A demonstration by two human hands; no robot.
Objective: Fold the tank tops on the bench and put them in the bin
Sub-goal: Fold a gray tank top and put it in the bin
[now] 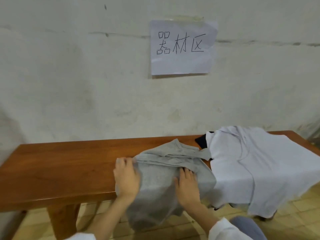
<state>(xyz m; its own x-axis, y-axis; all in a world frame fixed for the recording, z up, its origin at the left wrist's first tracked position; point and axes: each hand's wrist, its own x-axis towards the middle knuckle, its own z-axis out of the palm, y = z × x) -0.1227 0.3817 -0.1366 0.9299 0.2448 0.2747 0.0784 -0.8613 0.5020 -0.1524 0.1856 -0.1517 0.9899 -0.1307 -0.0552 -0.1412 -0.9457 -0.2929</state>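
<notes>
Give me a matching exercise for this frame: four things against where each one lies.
1. grey tank top
2. white tank top
3. black cloth
4. paper sign

A. taped on the wall
B. partly under the white tank top
C. draped over the bench's right end
D. touched by left hand and right hand

Pairs: 1-D, 2-C, 3-B, 4-A

Three tops lie on one surface [60, 167]: one grey top [164, 179], one white top [259, 161], one black top [201, 141]. Two hands show, one left hand [127, 179] and one right hand [187, 186]. One paper sign [181, 63] hangs at twelve o'clock.
</notes>
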